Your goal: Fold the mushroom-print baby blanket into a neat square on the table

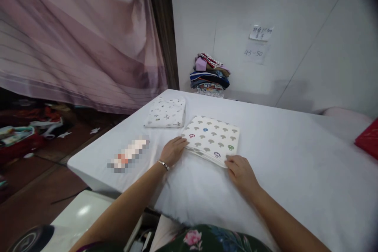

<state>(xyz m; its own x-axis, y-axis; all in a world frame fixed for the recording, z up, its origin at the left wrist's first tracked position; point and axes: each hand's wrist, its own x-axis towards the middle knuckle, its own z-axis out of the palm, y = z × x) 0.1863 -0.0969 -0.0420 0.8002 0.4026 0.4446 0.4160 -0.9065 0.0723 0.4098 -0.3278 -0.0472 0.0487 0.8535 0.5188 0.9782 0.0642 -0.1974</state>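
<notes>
A folded white cloth with a mushroom print (211, 138) lies flat on the white-covered table (274, 145). At its near left corner, my left hand (174, 150) has its fingers closed on the edge. My right hand (240, 171) pinches the near right corner, thumb below and fingers on top. Several folded layers show along the edge facing me. Just beyond it to the left rests another folded white cloth (167, 113) with small grey and green motifs, touched by neither hand.
A blurred-out narrow object (130, 154) lies on the table's left side. Against the wall stands a stack of folded clothes (209, 73). A red item (367, 139) sits at the far right. Pink curtains (88, 39) hang at left, above a cluttered floor.
</notes>
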